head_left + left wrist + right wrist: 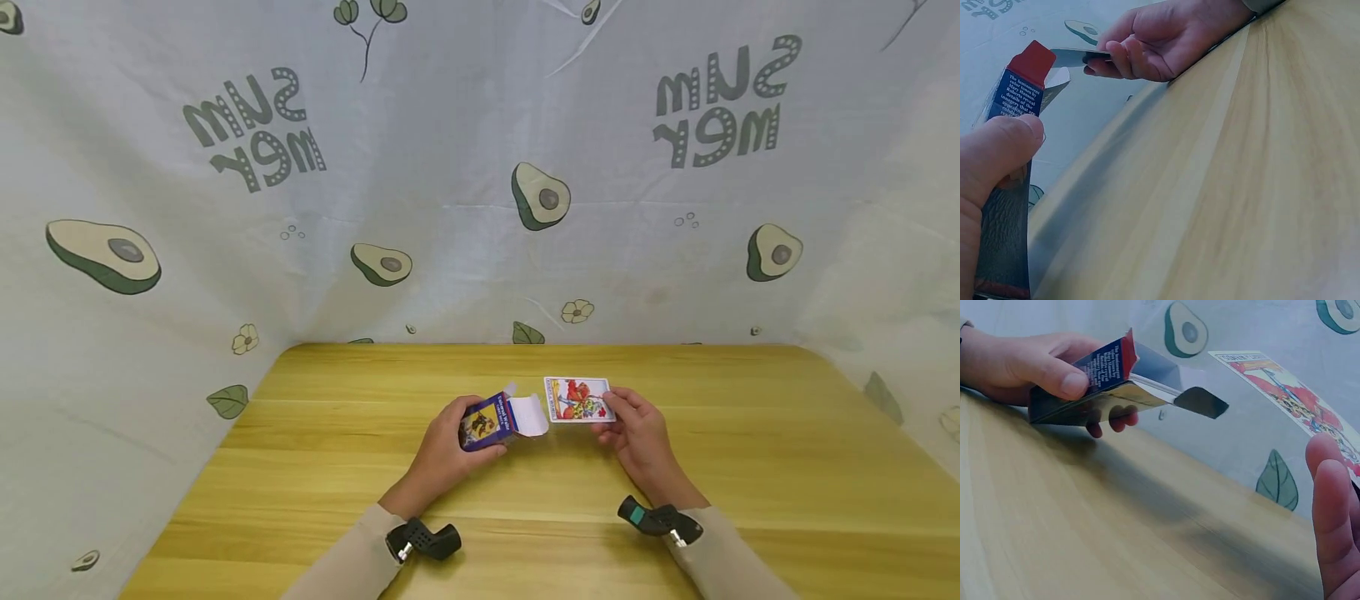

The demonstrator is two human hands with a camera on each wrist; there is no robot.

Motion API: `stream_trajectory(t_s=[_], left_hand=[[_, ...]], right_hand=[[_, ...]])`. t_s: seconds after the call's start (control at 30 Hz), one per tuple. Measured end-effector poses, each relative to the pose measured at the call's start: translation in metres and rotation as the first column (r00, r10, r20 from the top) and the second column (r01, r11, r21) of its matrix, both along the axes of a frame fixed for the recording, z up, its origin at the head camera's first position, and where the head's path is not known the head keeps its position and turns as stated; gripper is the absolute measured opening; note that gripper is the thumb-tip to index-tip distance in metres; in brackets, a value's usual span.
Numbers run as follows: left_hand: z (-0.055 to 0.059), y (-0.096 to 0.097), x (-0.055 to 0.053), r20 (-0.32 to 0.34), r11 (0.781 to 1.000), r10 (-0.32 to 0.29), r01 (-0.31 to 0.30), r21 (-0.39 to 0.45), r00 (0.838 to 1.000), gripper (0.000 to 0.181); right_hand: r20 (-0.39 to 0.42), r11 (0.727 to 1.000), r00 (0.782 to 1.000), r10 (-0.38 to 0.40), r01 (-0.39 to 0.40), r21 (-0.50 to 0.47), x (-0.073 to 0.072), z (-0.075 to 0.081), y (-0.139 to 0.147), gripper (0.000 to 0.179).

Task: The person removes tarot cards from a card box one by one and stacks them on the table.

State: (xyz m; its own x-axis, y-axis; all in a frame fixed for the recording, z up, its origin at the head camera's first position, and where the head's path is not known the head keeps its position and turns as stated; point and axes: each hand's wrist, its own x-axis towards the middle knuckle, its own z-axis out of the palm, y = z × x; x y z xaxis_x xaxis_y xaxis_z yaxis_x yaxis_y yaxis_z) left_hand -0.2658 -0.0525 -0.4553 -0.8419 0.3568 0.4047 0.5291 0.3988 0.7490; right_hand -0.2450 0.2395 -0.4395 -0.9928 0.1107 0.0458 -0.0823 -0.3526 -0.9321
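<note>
In the head view my left hand (446,450) grips a dark blue card box (486,422), tilted above the table, its white flap standing out toward the right. The right wrist view shows the box (1094,381) with its end open and the edges of cards inside. My right hand (637,433) pinches a picture card (576,399) between thumb and fingers, just right of the flap and apart from it. Whether it is one card or a thin stack, I cannot tell. The left wrist view catches the card edge-on beyond the box's red side flap (1034,61).
Beneath both hands lies a wooden table (315,500) with rounded back corners. A pale cloth (450,150) printed with avocados and lettering hangs behind it and along the sides. Each wrist wears a black camera mount, such as the left one (423,540).
</note>
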Motion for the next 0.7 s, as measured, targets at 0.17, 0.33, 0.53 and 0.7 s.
stream_trajectory(t_s=[0.17, 0.33, 0.53, 0.7], left_hand=[[0.0, 0.0, 0.0, 0.008, 1.0, -0.008, 0.008, 0.001, 1.0, 0.072], [-0.001, 0.0, 0.0, 0.009, 1.0, -0.016, 0.016, 0.009, 1.0, 0.072], [0.0, 0.0, -0.001, 0.003, 0.999, -0.016, 0.016, 0.032, 1.0, 0.07], [-0.001, 0.001, -0.002, -0.007, 0.999, -0.013, 0.013, 0.039, 1.0, 0.069]], right_hand=[[-0.016, 0.999, 1.0, 0.025, -0.026, -0.031, 0.001, 0.0, 0.009, 0.021], [-0.018, 0.999, 0.999, 0.035, -0.035, -0.029, 0.001, 0.0, 0.018, 0.026], [-0.032, 0.999, 0.998, 0.047, -0.047, -0.002, -0.002, -0.002, 0.021, 0.027], [-0.052, 0.999, 0.998, 0.043, -0.042, 0.013, -0.001, -0.002, 0.021, 0.025]])
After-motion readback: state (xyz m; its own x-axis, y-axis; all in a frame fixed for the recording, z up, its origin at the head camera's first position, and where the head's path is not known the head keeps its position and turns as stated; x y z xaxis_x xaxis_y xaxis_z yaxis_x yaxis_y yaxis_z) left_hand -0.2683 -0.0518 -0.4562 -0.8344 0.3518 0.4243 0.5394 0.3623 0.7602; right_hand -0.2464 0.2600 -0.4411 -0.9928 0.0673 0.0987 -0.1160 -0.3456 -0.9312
